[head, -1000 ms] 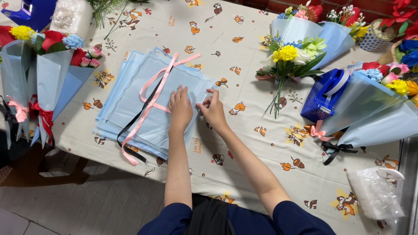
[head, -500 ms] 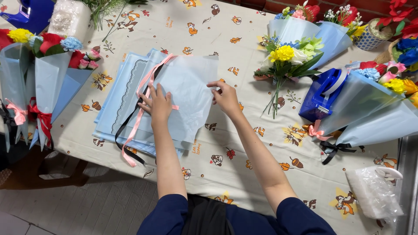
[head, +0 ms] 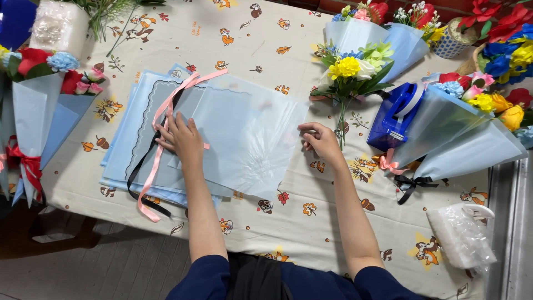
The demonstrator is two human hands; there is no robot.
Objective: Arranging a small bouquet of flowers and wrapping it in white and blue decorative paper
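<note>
1. One translucent pale sheet (head: 250,141) lies half-lifted over a stack of light blue wrapping sheets (head: 125,144) on the worktop (head: 311,222), which is covered in a cream cartoon-print cloth. I take the stack as the landmark.
2. The left hand (head: 183,139) presses flat on the stack's right part, at the translucent sheet's left edge, fingers spread and closed on nothing.
3. The right hand (head: 321,141) is well to the right of the stack, its fingers pinched shut on the translucent sheet's right edge.
4. Two ribbons cross the stack: one pink ribbon (head: 161,119) and one black ribbon (head: 141,161), both trailing off the stack's near edge.
5. One loose bunch of flowers (head: 350,69), yellow, white and green, lies to the right of the stack, beyond the right hand.
6. One blue tape dispenser (head: 395,116) stands farther right still.
7. Wrapped bouquets: I count two on the far right of the stack (head: 466,130), two behind the loose bunch (head: 383,33), and at least two left of the stack (head: 39,94); the exact number there I cannot tell.
8. One clear crumpled plastic bag (head: 461,236) lies at the worktop's near right corner, well apart from the stack.
</note>
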